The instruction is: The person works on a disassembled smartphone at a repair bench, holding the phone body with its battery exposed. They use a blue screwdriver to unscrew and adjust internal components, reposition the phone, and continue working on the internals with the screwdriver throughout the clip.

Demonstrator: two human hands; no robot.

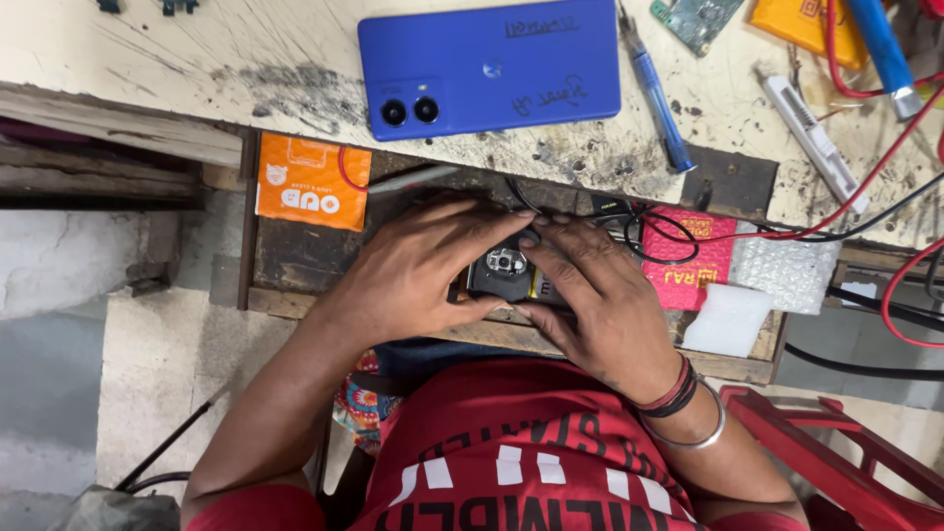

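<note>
The left hand [418, 270] and the right hand [590, 295] both close around an opened phone [506, 275], fingertips pinching its edges, in a shallow drawer [295, 261] just below the surface [197, 59]. With its camera module and board exposed, the phone looks light, stiff and fragile, best gripped by the frame edges. Black and red wires [669, 236] crowd its far side. A blue phone [492, 67], a blue screwdriver [657, 98] and an orange packet [313, 182] lie nearby.
</note>
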